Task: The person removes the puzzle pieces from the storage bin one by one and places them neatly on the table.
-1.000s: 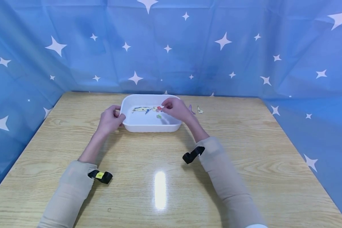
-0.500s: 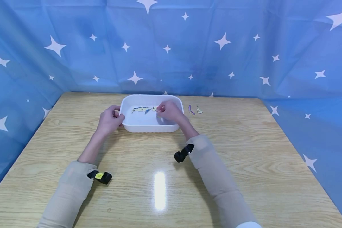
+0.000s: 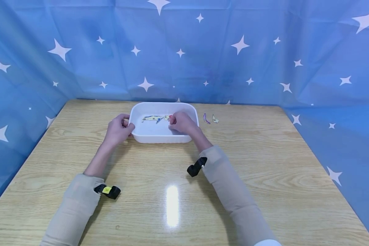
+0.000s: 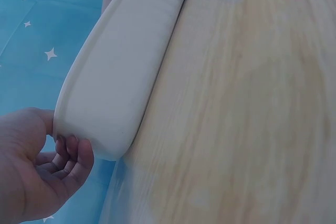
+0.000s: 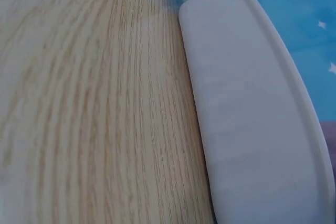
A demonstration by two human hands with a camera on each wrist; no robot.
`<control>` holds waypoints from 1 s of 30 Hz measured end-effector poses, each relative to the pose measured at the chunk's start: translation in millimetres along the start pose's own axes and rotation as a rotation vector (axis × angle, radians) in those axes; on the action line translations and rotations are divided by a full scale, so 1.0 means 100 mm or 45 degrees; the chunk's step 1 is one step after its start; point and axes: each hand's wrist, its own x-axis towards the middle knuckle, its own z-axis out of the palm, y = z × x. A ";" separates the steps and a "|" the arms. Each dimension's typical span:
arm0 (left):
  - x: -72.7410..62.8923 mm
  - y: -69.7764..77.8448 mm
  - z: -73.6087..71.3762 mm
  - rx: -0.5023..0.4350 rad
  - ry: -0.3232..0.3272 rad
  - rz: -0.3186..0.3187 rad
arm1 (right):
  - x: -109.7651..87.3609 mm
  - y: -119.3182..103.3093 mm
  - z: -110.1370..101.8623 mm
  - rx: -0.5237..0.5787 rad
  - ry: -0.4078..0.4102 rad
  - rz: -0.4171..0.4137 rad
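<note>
A white plastic tray (image 3: 163, 138) sits toward the back of the table. My left hand (image 3: 117, 130) holds its left end, thumb at the rim and fingers curled beneath it; the left wrist view shows this grip closely. Inside lie a long cream-and-blue flat piece (image 3: 152, 118) and, to its right, a smaller cream piece (image 3: 166, 118) with some red (image 3: 170, 117) beside it. My right hand (image 3: 182, 123) reaches into the tray's right half, fingers bent down at the floor beside the red. It covers the spot below; I cannot tell whether it pinches anything.
On the table right of the tray lie a thin purple piece (image 3: 206, 118) and a small cream piece (image 3: 215, 118). A blue curtain (image 3: 184, 68) with white stars hangs behind the wooden table (image 3: 147, 191).
My right hand has shifted left and slightly down inside the tray, covering the small green piece and part of the red. My left hand keeps its place on the rim.
</note>
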 end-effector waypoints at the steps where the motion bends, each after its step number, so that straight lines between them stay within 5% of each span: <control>1: 0.00 0.00 0.00 -0.001 -0.001 0.001 | 0.00 0.00 0.00 0.004 0.000 -0.003; 20: 0.01 -0.01 0.01 -0.009 0.005 -0.011 | -0.07 0.01 -0.12 0.334 0.106 -0.136; 30: 0.01 -0.01 0.01 -0.007 0.015 -0.010 | -0.15 0.11 -0.25 0.343 0.170 -0.130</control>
